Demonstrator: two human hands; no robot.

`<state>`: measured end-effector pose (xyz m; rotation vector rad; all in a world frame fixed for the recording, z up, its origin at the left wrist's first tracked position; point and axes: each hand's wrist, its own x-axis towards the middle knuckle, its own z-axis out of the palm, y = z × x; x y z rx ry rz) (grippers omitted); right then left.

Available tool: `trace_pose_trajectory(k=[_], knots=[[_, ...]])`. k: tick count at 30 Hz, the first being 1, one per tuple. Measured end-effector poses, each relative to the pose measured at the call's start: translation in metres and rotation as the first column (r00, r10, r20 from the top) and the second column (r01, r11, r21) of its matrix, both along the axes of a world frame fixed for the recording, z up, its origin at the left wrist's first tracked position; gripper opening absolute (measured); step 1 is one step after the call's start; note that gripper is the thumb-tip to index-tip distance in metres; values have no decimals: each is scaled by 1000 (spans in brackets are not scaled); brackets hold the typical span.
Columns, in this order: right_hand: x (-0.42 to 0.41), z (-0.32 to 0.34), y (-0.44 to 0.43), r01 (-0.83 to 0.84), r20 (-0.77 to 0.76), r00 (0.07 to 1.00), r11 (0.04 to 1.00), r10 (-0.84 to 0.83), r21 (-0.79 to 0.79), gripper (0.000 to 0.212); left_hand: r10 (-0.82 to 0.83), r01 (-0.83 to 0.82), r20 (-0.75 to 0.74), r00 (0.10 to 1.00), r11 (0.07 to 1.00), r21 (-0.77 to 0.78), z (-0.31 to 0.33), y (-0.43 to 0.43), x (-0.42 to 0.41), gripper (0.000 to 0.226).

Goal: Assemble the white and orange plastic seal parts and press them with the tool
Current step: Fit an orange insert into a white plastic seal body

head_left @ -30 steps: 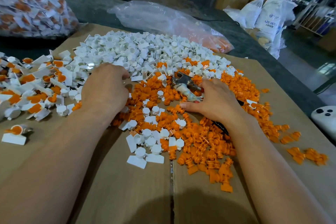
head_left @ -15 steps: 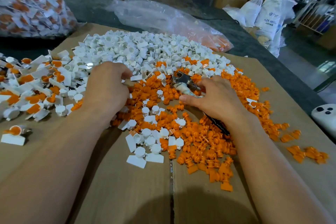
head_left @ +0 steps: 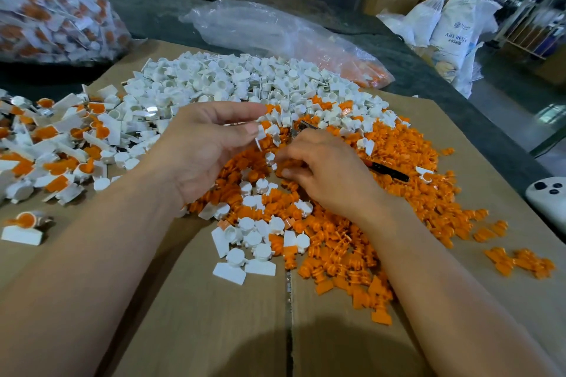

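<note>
My left hand (head_left: 205, 147) is raised a little over the piles, thumb and fingers pinching a small white seal part (head_left: 261, 134). My right hand (head_left: 327, 174) lies palm down on the orange parts (head_left: 407, 168), fingertips curled into them near a few loose white pieces. The pressing tool runs under that hand: its metal head (head_left: 303, 127) shows beyond the knuckles and its black handle (head_left: 389, 171) sticks out to the right. Whether the right hand grips the tool or an orange part is hidden. A big heap of white parts (head_left: 232, 82) lies behind both hands.
Assembled white-and-orange seals (head_left: 61, 144) are heaped at the left, one apart (head_left: 24, 225). All rest on cardboard (head_left: 214, 315). A clear bag with orange parts (head_left: 275, 30) and a full bag (head_left: 46, 0) lie behind. A white device (head_left: 548, 197) is at the right edge.
My left hand has lifted off the pile and turned, now pinching a white part. My right hand has shifted left and down onto the orange parts, uncovering the tool's handle.
</note>
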<state>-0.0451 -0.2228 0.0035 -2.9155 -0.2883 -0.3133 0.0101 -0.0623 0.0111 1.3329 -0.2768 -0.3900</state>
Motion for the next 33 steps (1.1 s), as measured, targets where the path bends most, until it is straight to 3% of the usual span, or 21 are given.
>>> trace_pose_trajectory(k=[8, 14, 17, 33], knots=[[0, 0, -1, -5, 26, 1000, 1000, 5, 20, 14, -4, 3, -8, 1000, 1000, -28, -2, 1, 1, 23], [-7, 6, 0, 38, 192, 972, 903, -132, 428, 2, 11, -16, -58, 998, 997, -73, -2, -3, 1, 15], [-9, 7, 4, -50, 282, 951, 831, -130, 554, 13, -23, 16, -90, 996, 997, -77, -2, -7, -2, 12], [-11, 5, 11, -113, 285, 954, 767, -94, 632, 31, -38, 31, -96, 995, 997, -78, -1, -10, -9, 15]])
